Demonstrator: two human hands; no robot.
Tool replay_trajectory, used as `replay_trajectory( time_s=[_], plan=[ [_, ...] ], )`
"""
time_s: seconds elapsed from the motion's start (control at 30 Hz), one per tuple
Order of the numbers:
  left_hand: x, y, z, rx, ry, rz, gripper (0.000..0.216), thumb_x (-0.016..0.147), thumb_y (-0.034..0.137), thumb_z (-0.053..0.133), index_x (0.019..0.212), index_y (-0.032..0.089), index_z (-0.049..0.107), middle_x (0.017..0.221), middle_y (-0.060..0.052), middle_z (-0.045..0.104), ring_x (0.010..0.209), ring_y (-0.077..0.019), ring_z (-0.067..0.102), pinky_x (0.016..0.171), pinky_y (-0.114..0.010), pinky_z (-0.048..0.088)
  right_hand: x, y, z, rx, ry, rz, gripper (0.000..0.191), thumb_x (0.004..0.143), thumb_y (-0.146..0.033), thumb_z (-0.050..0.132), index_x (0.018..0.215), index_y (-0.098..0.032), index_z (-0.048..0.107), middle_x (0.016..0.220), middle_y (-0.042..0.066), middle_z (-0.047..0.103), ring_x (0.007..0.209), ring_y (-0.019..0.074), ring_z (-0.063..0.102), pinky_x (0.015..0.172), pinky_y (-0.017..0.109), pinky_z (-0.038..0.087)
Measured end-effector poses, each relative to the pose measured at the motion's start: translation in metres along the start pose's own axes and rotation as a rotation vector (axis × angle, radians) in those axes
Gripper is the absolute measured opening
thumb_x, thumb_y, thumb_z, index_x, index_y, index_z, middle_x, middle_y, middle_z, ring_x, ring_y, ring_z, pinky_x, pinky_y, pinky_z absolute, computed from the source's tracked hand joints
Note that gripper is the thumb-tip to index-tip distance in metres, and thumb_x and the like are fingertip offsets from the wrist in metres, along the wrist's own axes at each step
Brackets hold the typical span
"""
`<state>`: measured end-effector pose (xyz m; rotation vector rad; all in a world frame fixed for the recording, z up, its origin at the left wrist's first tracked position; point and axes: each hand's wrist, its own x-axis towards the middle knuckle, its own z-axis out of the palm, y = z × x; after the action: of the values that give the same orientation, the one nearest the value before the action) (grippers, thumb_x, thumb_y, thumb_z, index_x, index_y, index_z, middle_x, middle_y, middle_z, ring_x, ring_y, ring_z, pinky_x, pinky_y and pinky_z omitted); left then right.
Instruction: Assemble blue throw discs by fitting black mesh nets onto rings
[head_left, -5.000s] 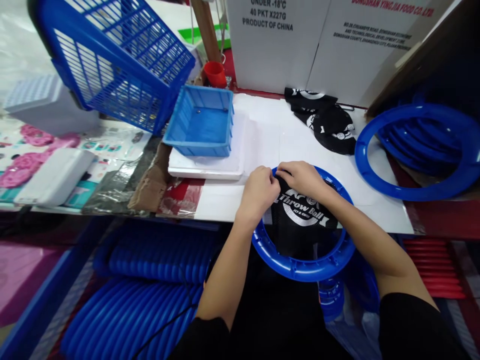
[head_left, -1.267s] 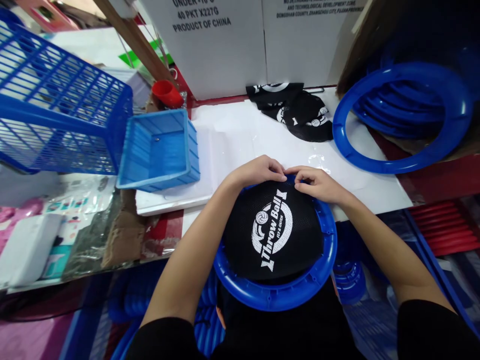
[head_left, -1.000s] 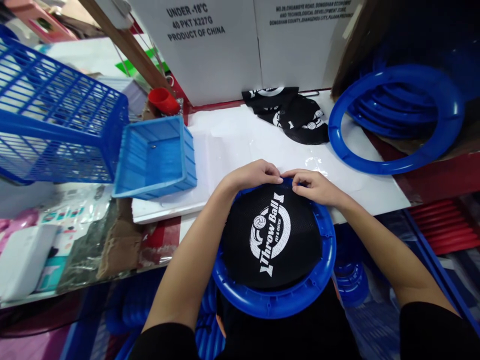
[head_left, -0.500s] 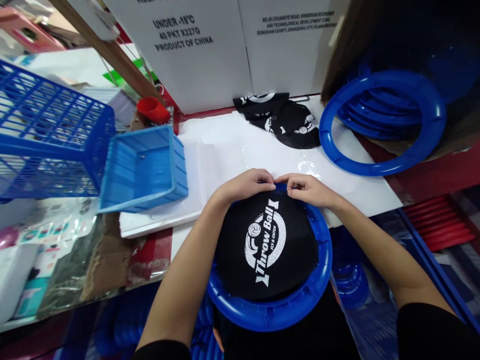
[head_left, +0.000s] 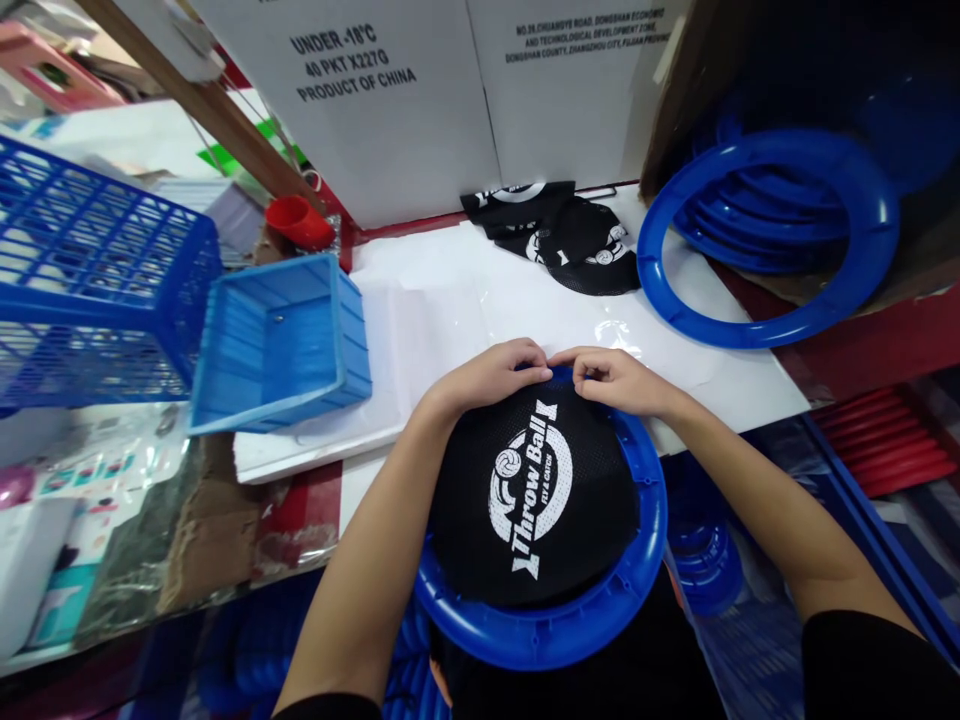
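Note:
A blue plastic ring (head_left: pixel 600 625) rests against the table's front edge and over my lap. A black mesh net (head_left: pixel 536 500) printed "Throw Ball" is stretched across it. My left hand (head_left: pixel 491 370) and my right hand (head_left: pixel 611 378) sit side by side at the ring's far rim, fingers curled and pinching the net's edge there. The fingertips nearly touch each other.
A pile of spare black nets (head_left: pixel 566 235) lies at the back. Stacked blue rings (head_left: pixel 765 240) lean at the right. A small blue tray (head_left: pixel 281 345) and a blue wire basket (head_left: pixel 82 275) stand at the left, a red cup (head_left: pixel 300 220) behind. White cartons (head_left: pixel 420 100) wall the back.
Five seconds ago the net hung loosely bunched inside the ring; now it lies spread taut across it. Over the last second both hands stay pinched at the far rim; only the view has shifted.

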<state>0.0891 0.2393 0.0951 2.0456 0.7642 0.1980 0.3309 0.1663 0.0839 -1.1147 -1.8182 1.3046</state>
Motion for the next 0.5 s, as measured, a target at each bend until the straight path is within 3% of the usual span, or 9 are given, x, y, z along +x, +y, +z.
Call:
replay_trajectory(
  time_s=[0.33,0.5],
  plan=[
    [-0.0013,-0.0011,0.0024,0.017,-0.003,0.018,0.029,0.100,0.046,0.053,0.090,0.022,0.064,0.108,-0.007,0.063,0.104,-0.0249,0.062,0.105,-0.046,0.050,-0.0001,0.0047,0.0004,-0.031,0.007,0.032,0.010,0.083,-0.024,0.061,0.074,-0.022,0.061,0.137,0.008,0.074,0.100,0.0233,0.068,0.084,0.040,0.051],
    [-0.0015,-0.0004,0.0020,0.009,-0.021,0.010,0.030,0.101,0.047,0.051,0.092,0.021,0.065,0.110,-0.008,0.062,0.105,-0.0250,0.062,0.106,-0.046,0.050,-0.0004,0.0036,0.0003,-0.030,-0.005,0.041,0.010,0.084,-0.023,0.062,0.075,-0.022,0.063,0.140,0.008,0.072,0.107,0.0255,0.069,0.088,0.043,0.053]
  ],
)
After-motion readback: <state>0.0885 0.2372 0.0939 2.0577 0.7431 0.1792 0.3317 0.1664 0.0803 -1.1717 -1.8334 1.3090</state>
